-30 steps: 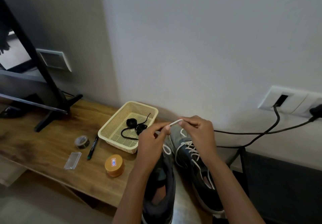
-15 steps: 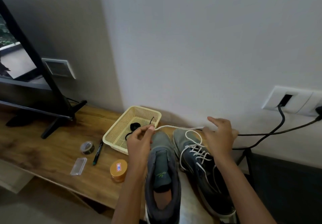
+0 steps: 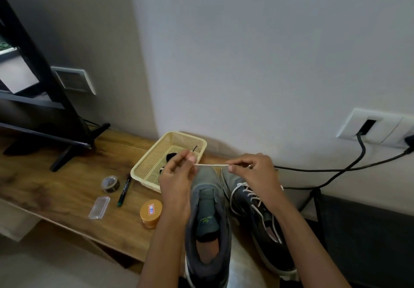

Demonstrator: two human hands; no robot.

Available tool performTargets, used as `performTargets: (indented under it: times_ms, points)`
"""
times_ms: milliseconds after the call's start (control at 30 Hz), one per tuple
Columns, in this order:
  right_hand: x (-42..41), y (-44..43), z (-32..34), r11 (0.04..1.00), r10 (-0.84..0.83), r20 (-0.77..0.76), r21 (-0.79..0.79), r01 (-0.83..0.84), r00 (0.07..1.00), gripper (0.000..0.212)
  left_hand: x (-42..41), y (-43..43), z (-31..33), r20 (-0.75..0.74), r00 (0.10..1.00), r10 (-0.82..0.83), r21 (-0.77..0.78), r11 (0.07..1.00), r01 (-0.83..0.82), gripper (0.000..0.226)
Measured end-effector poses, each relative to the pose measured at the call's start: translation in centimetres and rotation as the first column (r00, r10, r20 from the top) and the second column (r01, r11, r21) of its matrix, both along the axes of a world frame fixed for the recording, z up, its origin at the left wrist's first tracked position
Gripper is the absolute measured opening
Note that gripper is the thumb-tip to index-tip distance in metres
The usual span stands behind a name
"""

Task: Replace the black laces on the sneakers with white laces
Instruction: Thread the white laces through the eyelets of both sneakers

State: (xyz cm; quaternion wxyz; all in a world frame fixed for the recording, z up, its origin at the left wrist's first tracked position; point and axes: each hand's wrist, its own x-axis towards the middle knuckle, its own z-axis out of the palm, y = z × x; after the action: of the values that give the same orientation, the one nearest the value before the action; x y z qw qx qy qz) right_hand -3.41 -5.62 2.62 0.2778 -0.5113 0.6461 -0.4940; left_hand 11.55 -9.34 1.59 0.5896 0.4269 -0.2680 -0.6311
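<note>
Two grey sneakers stand toe-to-wall on the wooden table (image 3: pixel 56 193). The left sneaker (image 3: pixel 207 225) has no lace in its eyelets. A white lace runs through the right sneaker (image 3: pixel 257 218). Above the toes a loose white lace (image 3: pixel 211 165) is stretched level between my hands. My left hand (image 3: pixel 177 175) pinches one end and my right hand (image 3: pixel 251 171) pinches the other. Black laces (image 3: pixel 171 156) lie in the cream mesh basket (image 3: pixel 152 166), partly hidden behind my left hand.
A tape roll (image 3: pixel 110 183), a marker pen (image 3: pixel 124 190), a clear plastic case (image 3: pixel 99 207) and an orange-lidded jar (image 3: pixel 150 213) lie left of the shoes. A monitor stand (image 3: pixel 67 153) sits far left. Black cables (image 3: pixel 336 171) run from the wall socket (image 3: pixel 376 128).
My hands have come closer together, so the stretch of white lace between them is shorter than half a second ago. The camera view tipped slightly down.
</note>
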Motion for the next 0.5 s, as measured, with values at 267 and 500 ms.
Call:
performTargets:
  times_ms: [267, 500]
  points:
    - [-1.0, -0.1, -1.0, 0.964, -0.246, -0.113, 0.072, 0.255, 0.963, 0.014, 0.9, 0.0, 0.0, -0.22, 0.947, 0.236, 0.138, 0.968, -0.209, 0.039]
    - [-1.9, -0.4, -1.7, 0.899, -0.405, -0.188, 0.098, 0.427, 0.895, 0.014, 0.9, -0.1, -0.1, -0.172, 0.925, 0.339, 0.169, 0.935, -0.311, 0.058]
